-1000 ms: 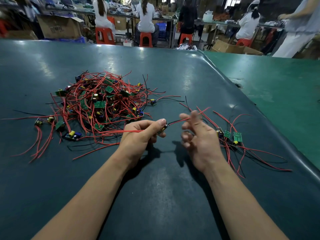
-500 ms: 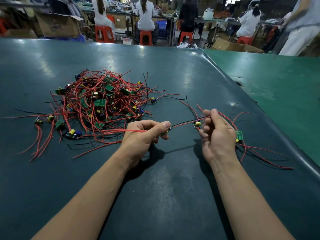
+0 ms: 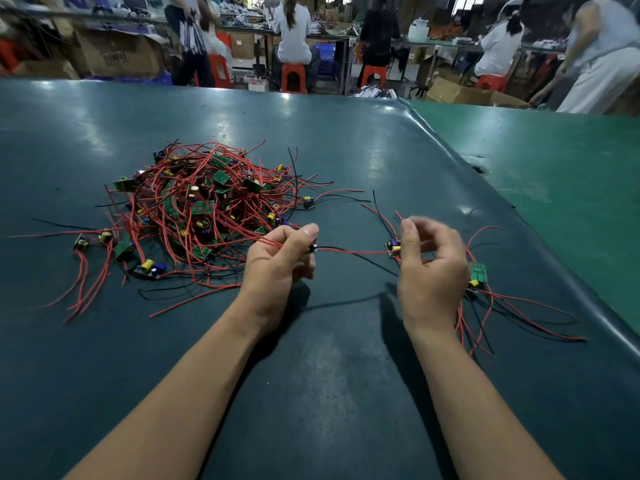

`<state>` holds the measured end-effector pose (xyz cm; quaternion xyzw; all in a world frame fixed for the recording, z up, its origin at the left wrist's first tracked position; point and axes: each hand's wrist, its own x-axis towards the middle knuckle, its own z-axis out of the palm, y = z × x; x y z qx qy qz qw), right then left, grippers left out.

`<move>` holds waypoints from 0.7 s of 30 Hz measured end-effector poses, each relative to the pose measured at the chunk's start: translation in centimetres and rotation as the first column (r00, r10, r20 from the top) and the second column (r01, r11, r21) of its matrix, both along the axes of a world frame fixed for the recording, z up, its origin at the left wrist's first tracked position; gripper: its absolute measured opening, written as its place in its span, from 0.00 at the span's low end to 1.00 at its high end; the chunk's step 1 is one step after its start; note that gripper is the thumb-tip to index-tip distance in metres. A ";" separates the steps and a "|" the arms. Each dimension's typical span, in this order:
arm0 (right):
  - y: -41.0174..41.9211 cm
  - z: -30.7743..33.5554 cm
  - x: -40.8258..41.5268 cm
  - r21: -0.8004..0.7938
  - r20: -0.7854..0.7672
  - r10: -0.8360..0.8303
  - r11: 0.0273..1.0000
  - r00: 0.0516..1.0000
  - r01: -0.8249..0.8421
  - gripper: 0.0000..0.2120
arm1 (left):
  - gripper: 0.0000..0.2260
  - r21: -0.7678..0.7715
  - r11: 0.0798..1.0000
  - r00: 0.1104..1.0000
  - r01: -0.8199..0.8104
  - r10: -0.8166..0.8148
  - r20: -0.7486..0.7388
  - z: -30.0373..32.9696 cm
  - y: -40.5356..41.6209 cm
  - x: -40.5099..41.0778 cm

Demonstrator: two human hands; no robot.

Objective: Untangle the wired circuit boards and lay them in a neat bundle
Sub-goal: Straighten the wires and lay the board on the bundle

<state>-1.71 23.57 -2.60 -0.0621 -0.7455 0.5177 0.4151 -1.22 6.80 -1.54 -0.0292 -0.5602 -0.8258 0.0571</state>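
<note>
Head view showed the left hand (image 3: pixel 277 268) pinching red wires (image 3: pixel 349 251) from the pile (image 3: pixel 204 206), and the right hand (image 3: pixel 431 268) pinching a board (image 3: pixel 393 247) beside the bundle (image 3: pixel 479 282).

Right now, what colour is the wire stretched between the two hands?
Red wire, seen in the head view, running from the left hand to the right hand.

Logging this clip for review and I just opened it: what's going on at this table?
A person is sorting wired circuit boards on a dark green table. The left hand pinches red wires leading out of the big tangled pile. A red wire runs from that grip to a small board at the right hand, whose fingers are curled and blurred. A few separated boards lie just right of it.
</note>
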 end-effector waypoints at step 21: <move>-2.8 0.8 1.6 -0.582 0.059 0.807 0.506 0.588 -0.636 0.10 | 0.14 -0.170 0.982 0.989 0.080 -0.057 0.136 0.1 1.1 0.9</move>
